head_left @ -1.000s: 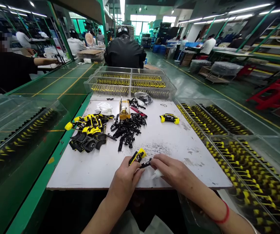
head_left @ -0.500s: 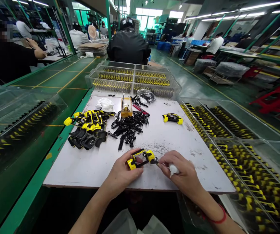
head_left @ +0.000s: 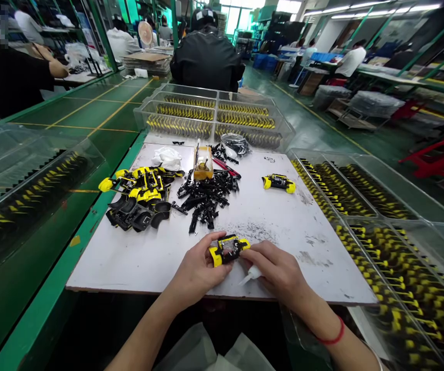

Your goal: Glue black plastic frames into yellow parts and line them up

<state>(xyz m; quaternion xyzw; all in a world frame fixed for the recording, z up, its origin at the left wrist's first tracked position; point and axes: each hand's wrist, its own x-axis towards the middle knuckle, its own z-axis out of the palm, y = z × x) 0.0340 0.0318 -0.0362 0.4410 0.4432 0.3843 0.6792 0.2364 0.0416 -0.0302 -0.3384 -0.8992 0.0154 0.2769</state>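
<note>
My left hand (head_left: 199, 270) is closed around a yellow-and-black plastic assembly (head_left: 228, 247), tilted just above the front of the white work board (head_left: 156, 265). My right hand (head_left: 279, 270) presses its thumb and forefinger against the assembly's right end, and its fingertips hide whatever is pinched there. Tucked under those fingers is a white squeeze bottle with a tapered nozzle (head_left: 252, 274), the tip pointing down and left. A similar yellow-and-black assembly (head_left: 279, 183) lies alone at the right. Small black plastic parts (head_left: 208, 198) are heaped in the middle.
Yellow-and-black parts (head_left: 144, 185) and curved black pieces (head_left: 139, 216) are piled at the left. Behind the black heap stand a small yellow box (head_left: 203, 170) and a crumpled white cloth (head_left: 167, 158). Clear trays of parts flank the board, with another tray (head_left: 216, 111) at the back.
My right hand has moved left onto the assembly, bringing the small black piece at its fingertips against the right end. The bottle's nozzle has swung further left. The view has shifted slightly.
</note>
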